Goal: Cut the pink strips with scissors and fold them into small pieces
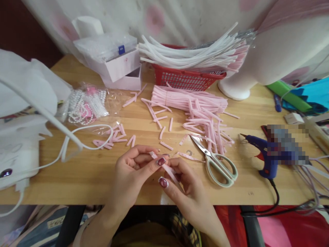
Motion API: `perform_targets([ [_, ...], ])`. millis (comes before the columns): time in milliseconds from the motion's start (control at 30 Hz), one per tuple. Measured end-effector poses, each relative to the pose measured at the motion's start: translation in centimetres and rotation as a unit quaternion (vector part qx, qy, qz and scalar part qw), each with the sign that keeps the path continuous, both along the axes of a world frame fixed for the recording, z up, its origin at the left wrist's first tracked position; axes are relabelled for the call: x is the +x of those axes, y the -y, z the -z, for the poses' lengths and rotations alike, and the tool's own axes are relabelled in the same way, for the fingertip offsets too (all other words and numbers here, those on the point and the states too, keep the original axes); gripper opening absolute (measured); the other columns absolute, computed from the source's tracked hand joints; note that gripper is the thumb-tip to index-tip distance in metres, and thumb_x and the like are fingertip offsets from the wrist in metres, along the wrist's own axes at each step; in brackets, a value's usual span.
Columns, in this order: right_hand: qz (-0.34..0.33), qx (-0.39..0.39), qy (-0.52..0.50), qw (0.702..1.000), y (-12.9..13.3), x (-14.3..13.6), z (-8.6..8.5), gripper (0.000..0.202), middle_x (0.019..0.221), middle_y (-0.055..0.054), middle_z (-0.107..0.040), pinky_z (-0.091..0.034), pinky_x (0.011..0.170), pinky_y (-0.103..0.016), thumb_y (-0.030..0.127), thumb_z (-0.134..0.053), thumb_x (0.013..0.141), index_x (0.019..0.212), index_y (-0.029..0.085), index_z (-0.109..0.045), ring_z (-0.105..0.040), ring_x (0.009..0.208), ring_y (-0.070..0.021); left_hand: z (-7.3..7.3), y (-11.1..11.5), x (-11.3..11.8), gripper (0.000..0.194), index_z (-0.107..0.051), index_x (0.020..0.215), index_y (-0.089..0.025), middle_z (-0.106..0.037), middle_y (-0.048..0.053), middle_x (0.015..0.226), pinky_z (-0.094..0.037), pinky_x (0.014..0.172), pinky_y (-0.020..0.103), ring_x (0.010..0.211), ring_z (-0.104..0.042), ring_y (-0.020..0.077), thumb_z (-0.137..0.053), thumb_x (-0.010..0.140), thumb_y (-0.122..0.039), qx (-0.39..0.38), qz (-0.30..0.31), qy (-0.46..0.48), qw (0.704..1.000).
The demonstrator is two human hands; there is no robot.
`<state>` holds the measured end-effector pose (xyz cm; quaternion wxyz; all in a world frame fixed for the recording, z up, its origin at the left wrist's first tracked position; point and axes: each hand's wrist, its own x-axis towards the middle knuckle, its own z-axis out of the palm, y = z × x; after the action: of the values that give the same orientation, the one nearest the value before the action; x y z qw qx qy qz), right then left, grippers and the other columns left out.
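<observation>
My left hand [136, 171] pinches a narrow pale pink strip [168, 169] between thumb and fingers, just above the near part of the table. The strip slants down to the right into the curled fingers of my right hand [189, 188]. Its thumb lies close beside the strip; the fingertips are partly hidden. Whether the strip is flat tape or pipe cleaner I cannot tell. Right of my hands lie scissors [213, 159] with pale green handles, blades slightly apart. A printed pink measuring tape [189, 156] lies by them. Short cut pink pipe cleaner pieces [162, 132] are scattered beyond my fingers.
Behind are a bundle of pink pipe cleaners [180, 97] and a red basket [180, 77] heaped with white ones. A blue glue gun [268, 152] with a cord stands at right. Bagged pearl beads [87, 104], white boxes [125, 73] and a white cable [69, 133] occupy the left.
</observation>
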<state>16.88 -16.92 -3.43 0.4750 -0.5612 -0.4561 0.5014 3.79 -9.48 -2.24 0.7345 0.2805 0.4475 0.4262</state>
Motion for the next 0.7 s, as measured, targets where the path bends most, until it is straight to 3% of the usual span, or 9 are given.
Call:
perform_targets([
  [200, -0.017, 0.001, 0.072, 0.997, 0.0, 0.8, -1.0, 0.018, 0.103, -0.004, -0.069, -0.047, 0.083, -0.031, 0.032, -0.063, 0.095, 0.11, 0.024, -0.065, -0.062, 0.091, -0.0186, 1.3, -0.5, -0.3, 0.036, -0.067, 0.086, -0.015, -0.079, 0.0, 0.071, -0.062, 0.064, 0.017, 0.068, -0.077, 0.0138, -0.092, 0.062, -0.023, 0.003, -0.004, 0.015, 1.0],
  [467, 0.011, -0.048, -0.029, 0.998, -1.1, 0.9, -0.2, 0.02, 0.071, 0.0, -0.069, -0.046, 0.061, -0.023, 0.039, -0.064, 0.094, 0.093, 0.019, -0.066, -0.064, 0.065, -0.0133, 1.6, -0.6, -0.2, 0.033, -0.065, 0.091, -0.015, -0.078, -0.001, 0.068, -0.061, 0.063, 0.016, 0.061, -0.074, 0.0111, -0.088, 0.07, -0.026, 0.053, 0.032, -0.051, 0.997],
  [700, -0.011, -0.028, -0.039, 0.999, -1.3, 1.4, -0.4, 0.025, 0.075, -0.003, -0.074, -0.05, 0.078, -0.026, 0.037, -0.055, 0.1, 0.089, 0.018, -0.067, -0.069, 0.075, -0.0157, 1.6, -0.8, -0.2, 0.033, -0.063, 0.089, -0.016, -0.077, -0.002, 0.068, -0.062, 0.061, 0.018, 0.063, -0.074, 0.0121, -0.087, 0.07, -0.026, 0.042, 0.046, -0.052, 0.997],
])
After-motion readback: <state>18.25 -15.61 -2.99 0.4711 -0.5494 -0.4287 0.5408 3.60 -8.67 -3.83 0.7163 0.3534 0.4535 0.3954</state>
